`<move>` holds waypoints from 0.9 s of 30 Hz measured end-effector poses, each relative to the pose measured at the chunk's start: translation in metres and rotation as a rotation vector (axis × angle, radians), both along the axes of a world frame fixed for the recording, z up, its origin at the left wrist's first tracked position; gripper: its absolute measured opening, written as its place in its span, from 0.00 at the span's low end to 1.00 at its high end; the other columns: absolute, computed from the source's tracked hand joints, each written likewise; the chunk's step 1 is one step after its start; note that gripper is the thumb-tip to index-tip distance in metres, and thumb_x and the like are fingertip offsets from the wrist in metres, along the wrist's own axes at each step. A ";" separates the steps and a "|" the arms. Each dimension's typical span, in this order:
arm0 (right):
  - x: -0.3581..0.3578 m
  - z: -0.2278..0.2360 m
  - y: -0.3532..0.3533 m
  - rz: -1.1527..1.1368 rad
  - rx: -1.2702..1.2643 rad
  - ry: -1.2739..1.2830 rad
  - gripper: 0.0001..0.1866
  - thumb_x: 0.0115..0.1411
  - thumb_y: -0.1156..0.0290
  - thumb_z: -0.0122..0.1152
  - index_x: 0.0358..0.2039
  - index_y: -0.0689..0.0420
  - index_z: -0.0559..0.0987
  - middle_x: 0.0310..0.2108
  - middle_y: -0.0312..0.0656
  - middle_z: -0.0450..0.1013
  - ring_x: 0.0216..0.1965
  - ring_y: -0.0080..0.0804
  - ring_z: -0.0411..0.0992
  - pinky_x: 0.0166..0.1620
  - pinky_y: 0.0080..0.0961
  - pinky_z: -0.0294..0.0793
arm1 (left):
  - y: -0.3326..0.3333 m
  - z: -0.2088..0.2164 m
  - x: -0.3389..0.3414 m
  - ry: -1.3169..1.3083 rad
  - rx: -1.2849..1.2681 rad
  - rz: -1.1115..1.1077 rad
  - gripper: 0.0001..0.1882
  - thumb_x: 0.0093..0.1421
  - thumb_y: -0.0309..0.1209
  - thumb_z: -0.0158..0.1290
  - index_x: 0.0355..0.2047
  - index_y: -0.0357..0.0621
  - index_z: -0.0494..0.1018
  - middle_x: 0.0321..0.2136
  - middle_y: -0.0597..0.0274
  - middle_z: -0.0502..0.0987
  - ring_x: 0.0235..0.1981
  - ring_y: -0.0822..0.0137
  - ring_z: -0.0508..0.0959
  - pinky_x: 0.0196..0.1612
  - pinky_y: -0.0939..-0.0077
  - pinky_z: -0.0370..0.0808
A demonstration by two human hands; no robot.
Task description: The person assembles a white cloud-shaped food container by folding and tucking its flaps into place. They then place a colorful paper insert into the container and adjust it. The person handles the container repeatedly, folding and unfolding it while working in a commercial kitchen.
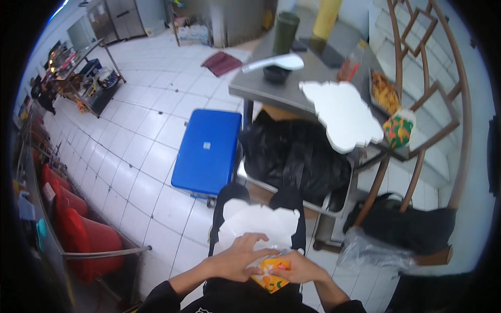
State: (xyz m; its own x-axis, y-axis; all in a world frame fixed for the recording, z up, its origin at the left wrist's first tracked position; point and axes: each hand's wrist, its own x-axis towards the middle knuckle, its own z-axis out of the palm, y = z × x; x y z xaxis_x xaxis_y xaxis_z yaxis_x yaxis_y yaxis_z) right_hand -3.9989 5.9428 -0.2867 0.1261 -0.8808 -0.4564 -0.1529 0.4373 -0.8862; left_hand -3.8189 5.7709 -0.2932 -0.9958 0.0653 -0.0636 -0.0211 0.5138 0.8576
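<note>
1. Two bare hands low in centre frame; both on one small orange paper packet with green and yellow print (270, 279), held close to the body just above the dark lap.
2. Left hand (241, 259): fingers curled partway, tips pressing the packet's left edge, thumb on top.
3. Right hand (296, 268): fingers closed in a pinch on the packet's upper right corner.
4. One white irregular blanked-out patch (258, 224) just beyond the hands; what it covers can't be made out.
5. One more white blanked-out patch (342, 115) on the grey metal table (266, 88), upper right.
6. One second orange-green printed packet (398, 130) at the table's right edge.
7. One blue rectangular plastic cooler box (209, 151) on the white tiled floor, left of one black plastic bag (295, 156).
8. Two red plastic buckets (78, 229) at left, partly hidden by a rail.
9. One dark green cylinder cup (286, 32) on the table; one yellow cylinder (326, 18) cut off at top.
10. Packet's lower part is hidden by the hands.
</note>
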 end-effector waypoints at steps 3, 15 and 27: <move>0.003 0.003 -0.016 0.185 -0.068 0.293 0.15 0.66 0.59 0.62 0.41 0.59 0.83 0.28 0.46 0.80 0.29 0.39 0.79 0.35 0.33 0.77 | -0.007 0.001 0.005 0.093 -0.203 -0.019 0.33 0.54 0.33 0.66 0.61 0.48 0.69 0.62 0.43 0.60 0.67 0.41 0.57 0.66 0.41 0.56; 0.000 -0.039 -0.031 0.187 -0.221 0.519 0.21 0.60 0.57 0.67 0.47 0.57 0.80 0.36 0.50 0.80 0.40 0.43 0.82 0.44 0.34 0.79 | -0.011 -0.022 0.023 0.229 -0.133 0.033 0.33 0.50 0.32 0.64 0.58 0.46 0.72 0.73 0.41 0.45 0.76 0.36 0.32 0.68 0.19 0.33; -0.003 -0.052 -0.016 0.091 -0.288 0.475 0.15 0.58 0.64 0.71 0.42 0.57 0.81 0.33 0.49 0.81 0.36 0.43 0.82 0.40 0.34 0.79 | 0.009 -0.037 0.011 0.220 -0.406 0.097 0.09 0.57 0.29 0.59 0.21 0.42 0.83 0.75 0.49 0.46 0.77 0.42 0.35 0.70 0.21 0.34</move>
